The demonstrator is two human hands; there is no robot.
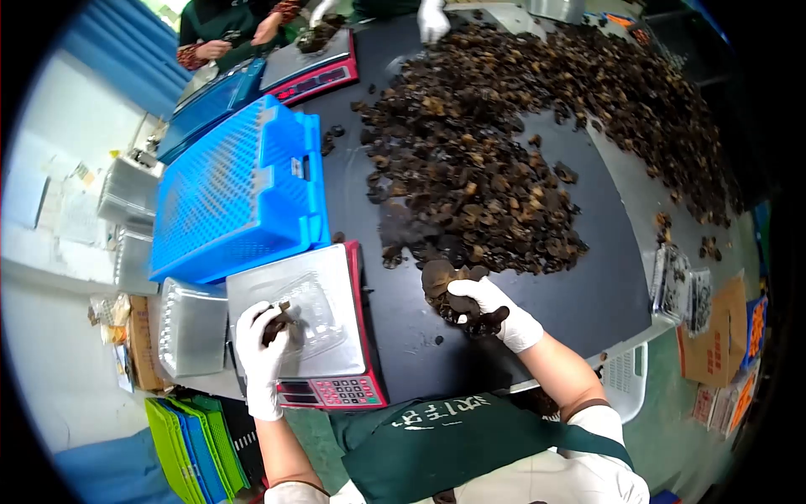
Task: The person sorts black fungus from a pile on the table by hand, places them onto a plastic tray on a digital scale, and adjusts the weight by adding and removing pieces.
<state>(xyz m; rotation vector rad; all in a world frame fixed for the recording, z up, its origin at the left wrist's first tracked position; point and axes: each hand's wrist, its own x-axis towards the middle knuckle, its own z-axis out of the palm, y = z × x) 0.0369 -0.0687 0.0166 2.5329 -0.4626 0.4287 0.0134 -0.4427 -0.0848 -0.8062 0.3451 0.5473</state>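
Observation:
My right hand (499,309), in a white glove, is closed around a clump of dark brown wood ear mushrooms (440,275) above the near part of the dark table. Over the left side of a red digital scale (260,281), my gloved left hand (259,343) pinches a small wood ear piece (275,329). Beside that hand, a clear plastic tray (317,323) lies on the scale's metal plate. A large heap of wood ear mushrooms (470,176) spreads over the table beyond my right hand.
A blue plastic crate (239,185) stands behind the scale, with stacked clear trays (191,328) to its left front. Across the table, a co-worker's hands (239,40) are near a second red scale (315,80). A cardboard box (714,336) is at right.

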